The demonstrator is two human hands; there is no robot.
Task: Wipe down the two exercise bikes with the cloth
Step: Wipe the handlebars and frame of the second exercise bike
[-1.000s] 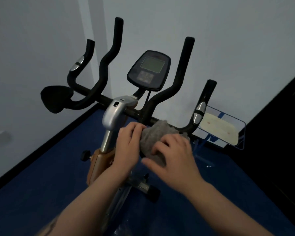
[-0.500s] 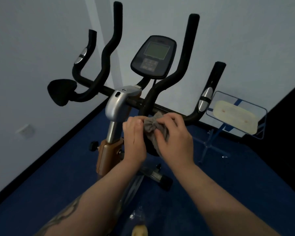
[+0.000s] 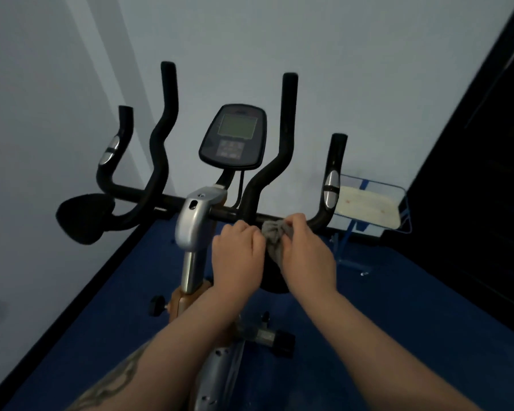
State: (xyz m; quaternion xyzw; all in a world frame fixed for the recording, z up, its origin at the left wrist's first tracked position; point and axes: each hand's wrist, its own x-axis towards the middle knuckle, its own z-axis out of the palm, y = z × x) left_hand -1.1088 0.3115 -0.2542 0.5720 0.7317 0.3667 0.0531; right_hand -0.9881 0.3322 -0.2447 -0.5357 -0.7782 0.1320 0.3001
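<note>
One exercise bike [image 3: 195,223] stands in front of me, with black handlebars [image 3: 158,161], a console [image 3: 234,137] on a stalk and a silver stem. A grey cloth [image 3: 275,237] is bunched against the right half of the crossbar, over a black elbow pad. My left hand [image 3: 238,256] grips the cloth's left side with curled fingers. My right hand [image 3: 304,250] pinches its top right edge. Both forearms reach in from below. No second bike is in view.
The left black elbow pad [image 3: 83,218] sticks out toward the white wall. A blue wire rack [image 3: 404,209] holding a pale pad stands right of the handlebars. Blue floor mat [image 3: 398,321] lies under the bike. A dark panel [image 3: 481,173] rises at the right.
The cloth has been gathered from a spread patch into a tight bunch between both hands. My view has swung so the handlebars face me squarely.
</note>
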